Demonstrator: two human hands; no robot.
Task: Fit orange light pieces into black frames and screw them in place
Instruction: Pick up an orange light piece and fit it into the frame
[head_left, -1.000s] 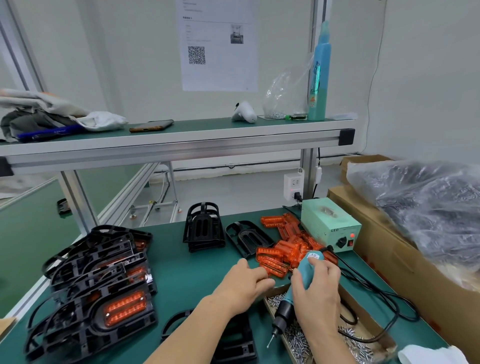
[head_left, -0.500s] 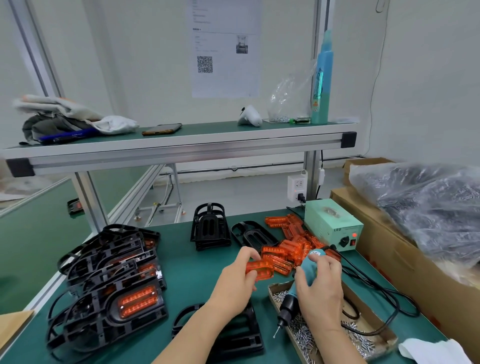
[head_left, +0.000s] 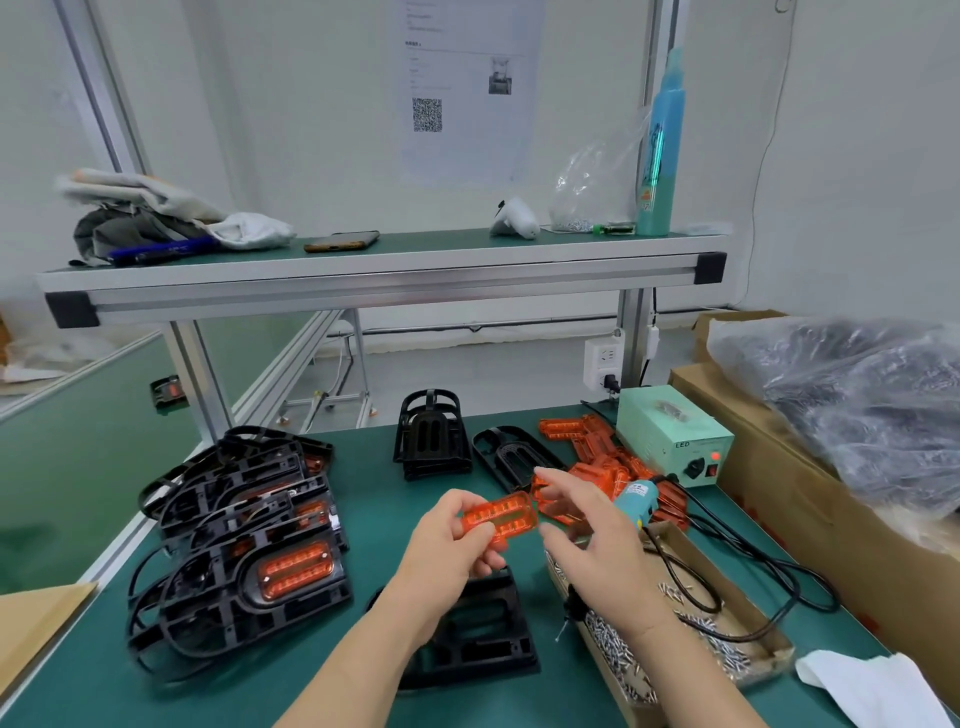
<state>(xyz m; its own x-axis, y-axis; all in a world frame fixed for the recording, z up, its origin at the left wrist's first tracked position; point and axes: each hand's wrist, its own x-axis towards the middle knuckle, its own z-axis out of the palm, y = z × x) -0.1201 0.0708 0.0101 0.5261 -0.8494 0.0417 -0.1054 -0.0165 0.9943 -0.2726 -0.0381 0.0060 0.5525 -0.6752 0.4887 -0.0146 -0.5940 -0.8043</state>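
The left hand (head_left: 447, 551) pinches an orange piece (head_left: 501, 518) in the air over a black frame (head_left: 483, 644) on the table (head_left: 374, 493). The right hand (head_left: 602, 551) grips the screwdriver (head_left: 638, 501). Its first finger and thumb reach out near the piece.

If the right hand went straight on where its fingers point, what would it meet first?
Likely the orange light piece held by the left hand, just beyond the right hand's fingers; depth unclear.
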